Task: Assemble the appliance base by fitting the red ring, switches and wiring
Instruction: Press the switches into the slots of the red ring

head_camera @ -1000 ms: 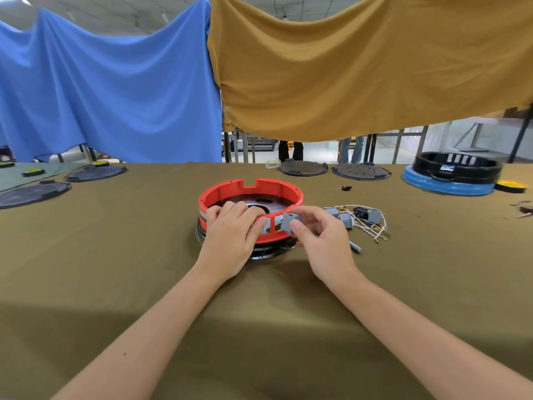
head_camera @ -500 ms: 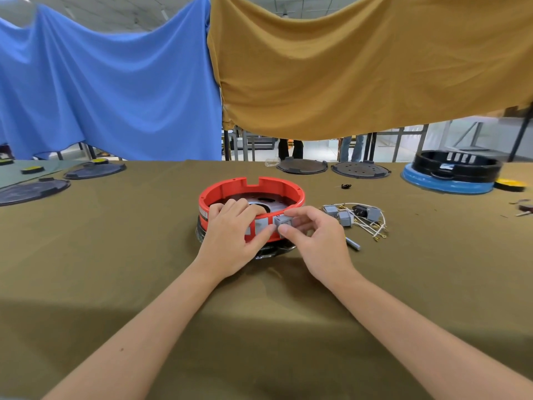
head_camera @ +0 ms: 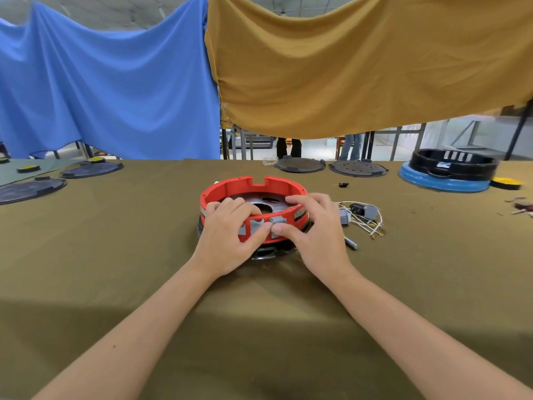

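The ring [head_camera: 253,194] is sitting on a base [head_camera: 265,251] near the middle of the bench [head_camera: 115,269]. The left hand [head_camera: 227,238] and right hand [head_camera: 314,232] are lying over the ring's near wall, thumbs meeting at a switch [head_camera: 277,222] set in it. Just right of the ring, loose switches and wiring [head_camera: 360,217] are lying. Two discs [head_camera: 328,166] are resting at the far edge, a stacked housing [head_camera: 450,171] toward the far right corner.

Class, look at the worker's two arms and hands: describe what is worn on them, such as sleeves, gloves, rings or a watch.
Nothing is worn. The left hand and right hand are bare, with no gloves, rings or watch showing. Both forearms are uncovered right down to the picture's bottom edge, so no sleeve shows. No markings, straps or cables on either arm.
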Demonstrator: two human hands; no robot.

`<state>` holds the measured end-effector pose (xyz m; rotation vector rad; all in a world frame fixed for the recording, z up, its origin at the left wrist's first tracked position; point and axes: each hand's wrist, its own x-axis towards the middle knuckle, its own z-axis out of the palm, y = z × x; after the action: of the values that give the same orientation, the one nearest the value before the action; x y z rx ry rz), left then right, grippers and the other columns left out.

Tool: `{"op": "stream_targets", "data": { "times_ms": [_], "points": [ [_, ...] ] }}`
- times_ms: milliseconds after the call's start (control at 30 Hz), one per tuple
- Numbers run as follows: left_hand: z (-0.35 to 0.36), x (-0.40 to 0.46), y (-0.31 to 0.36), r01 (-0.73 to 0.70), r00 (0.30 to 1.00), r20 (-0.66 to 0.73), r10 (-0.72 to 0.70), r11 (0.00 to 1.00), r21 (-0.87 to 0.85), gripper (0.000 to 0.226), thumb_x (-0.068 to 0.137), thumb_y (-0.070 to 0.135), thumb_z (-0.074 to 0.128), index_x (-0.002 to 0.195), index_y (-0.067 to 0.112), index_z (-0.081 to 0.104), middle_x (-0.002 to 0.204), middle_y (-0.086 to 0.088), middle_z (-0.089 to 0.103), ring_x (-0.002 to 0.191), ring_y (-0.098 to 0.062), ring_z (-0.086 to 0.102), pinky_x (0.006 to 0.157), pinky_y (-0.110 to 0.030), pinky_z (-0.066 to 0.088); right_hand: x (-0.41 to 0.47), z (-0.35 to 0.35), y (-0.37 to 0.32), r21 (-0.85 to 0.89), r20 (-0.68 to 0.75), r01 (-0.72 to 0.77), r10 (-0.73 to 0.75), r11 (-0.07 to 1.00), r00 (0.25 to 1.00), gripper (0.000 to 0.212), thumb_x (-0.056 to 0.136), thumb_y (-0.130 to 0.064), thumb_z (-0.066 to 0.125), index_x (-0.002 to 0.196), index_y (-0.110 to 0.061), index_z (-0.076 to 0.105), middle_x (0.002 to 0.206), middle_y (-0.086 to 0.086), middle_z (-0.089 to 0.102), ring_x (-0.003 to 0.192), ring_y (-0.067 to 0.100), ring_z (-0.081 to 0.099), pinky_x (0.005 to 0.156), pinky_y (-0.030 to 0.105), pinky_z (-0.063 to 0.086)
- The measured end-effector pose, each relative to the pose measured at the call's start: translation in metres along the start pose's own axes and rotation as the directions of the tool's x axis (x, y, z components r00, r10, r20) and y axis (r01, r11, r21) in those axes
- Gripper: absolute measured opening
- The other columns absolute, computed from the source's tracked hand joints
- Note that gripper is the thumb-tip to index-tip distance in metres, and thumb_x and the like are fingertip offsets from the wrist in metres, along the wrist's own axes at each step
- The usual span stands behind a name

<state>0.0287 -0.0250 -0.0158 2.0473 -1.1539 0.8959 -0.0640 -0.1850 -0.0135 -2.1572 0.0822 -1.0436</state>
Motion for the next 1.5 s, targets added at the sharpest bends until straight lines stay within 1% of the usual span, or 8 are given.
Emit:
{"op": "stream_targets", "data": {
  "times_ms": [67, 167, 267, 367, 500, 967, 1300, 1500],
  "points": [
    [0.000, -0.001, -0.001, 0.016, 1.000, -0.005, -0.016, 1.000, -0.019, 0.033, 0.089, 0.052, 0.054, 0.087, 0.020, 0.064, 0.078, 0.011, 0.054, 0.074, -0.011, 0.047, 0.082, -0.036, 0.034, 0.003, -0.002, 0.002, -0.060, 0.080, 0.023, -0.018, 0.998, 0.997, 0.041, 0.085, -0.040, 0.071, 0.124, -0.026, 0.066, 0.127, -0.015, 0.052, 0.126, 0.005, 0.033, 0.099, 0.006, 0.024],
    [0.000, 0.000, -0.002, 0.029, 1.000, 0.003, -0.029, 0.999, -0.026, 0.033, 0.088, 0.054, 0.054, 0.085, 0.022, 0.063, 0.077, 0.012, 0.052, 0.074, -0.009, 0.045, 0.082, -0.035, 0.033, 0.005, -0.004, 0.006, -0.086, 0.145, 0.044, -0.031, 0.995, 0.989, 0.037, 0.088, -0.040, 0.067, 0.122, -0.025, 0.069, 0.125, -0.013, 0.059, 0.127, 0.007, 0.034, 0.103, 0.019, 0.029],
    [0.001, 0.000, -0.002, 0.038, 0.999, 0.009, -0.038, 0.999, -0.020, 0.032, 0.088, 0.052, 0.052, 0.084, 0.022, 0.062, 0.077, 0.012, 0.052, 0.074, -0.010, 0.046, 0.082, -0.037, 0.035, 0.008, -0.005, 0.006, -0.110, 0.119, 0.071, -0.057, 0.991, 0.991, 0.038, 0.083, -0.044, 0.072, 0.115, -0.024, 0.072, 0.113, -0.012, 0.062, 0.117, 0.003, 0.036, 0.091, 0.006, 0.027],
    [0.001, 0.001, -0.002, 0.052, 0.999, 0.015, -0.051, 0.999, -0.017, 0.032, 0.088, 0.050, 0.050, 0.082, 0.021, 0.062, 0.077, 0.011, 0.053, 0.075, -0.012, 0.047, 0.082, -0.038, 0.036, 0.012, -0.004, 0.006, -0.126, 0.107, 0.068, -0.055, 0.990, 0.993, 0.038, 0.079, -0.048, 0.073, 0.110, -0.024, 0.074, 0.107, -0.012, 0.062, 0.112, 0.002, 0.037, 0.085, 0.004, 0.029],
    [0.001, 0.001, -0.002, 0.059, 0.998, 0.020, -0.059, 0.998, -0.010, 0.033, 0.088, 0.050, 0.049, 0.081, 0.020, 0.062, 0.076, 0.011, 0.053, 0.075, -0.012, 0.047, 0.081, -0.037, 0.036, 0.013, -0.006, 0.010, -0.062, 0.148, 0.042, -0.032, 0.997, 0.988, 0.029, 0.086, -0.038, 0.071, 0.112, -0.027, 0.072, 0.109, -0.015, 0.060, 0.115, 0.004, 0.035, 0.090, 0.013, 0.029],
    [0.001, 0.003, 0.001, 0.084, 0.996, 0.024, -0.083, 0.996, -0.009, 0.037, 0.089, 0.049, 0.044, 0.082, 0.019, 0.064, 0.076, 0.011, 0.057, 0.076, -0.013, 0.047, 0.082, -0.033, 0.032, 0.017, -0.002, 0.003, -0.158, 0.110, 0.088, -0.071, 0.984, 0.991, 0.024, 0.086, -0.031, 0.073, 0.107, -0.019, 0.074, 0.105, -0.010, 0.064, 0.108, 0.002, 0.035, 0.083, -0.003, 0.024],
    [-0.002, -0.001, 0.000, 0.021, 0.998, 0.052, -0.022, 1.000, 0.012, 0.029, 0.083, 0.046, 0.053, 0.091, 0.019, 0.062, 0.084, 0.010, 0.053, 0.084, -0.015, 0.046, 0.085, -0.036, 0.033, 0.006, -0.009, 0.008, -0.056, 0.204, 0.064, -0.052, 0.996, 0.978, 0.027, 0.095, -0.025, 0.062, 0.122, -0.027, 0.065, 0.121, -0.013, 0.053, 0.123, 0.005, 0.029, 0.091, 0.008, 0.024],
    [-0.002, -0.002, -0.001, 0.005, 0.998, 0.056, -0.006, 1.000, 0.005, 0.031, 0.083, 0.046, 0.054, 0.097, 0.020, 0.063, 0.090, 0.013, 0.052, 0.088, -0.013, 0.045, 0.087, -0.032, 0.030, 0.003, -0.010, 0.007, -0.028, 0.212, 0.070, -0.062, 0.997, 0.975, 0.035, 0.089, -0.018, 0.070, 0.123, -0.025, 0.064, 0.122, -0.012, 0.052, 0.125, 0.010, 0.031, 0.105, 0.031, 0.038]
  ]
}}
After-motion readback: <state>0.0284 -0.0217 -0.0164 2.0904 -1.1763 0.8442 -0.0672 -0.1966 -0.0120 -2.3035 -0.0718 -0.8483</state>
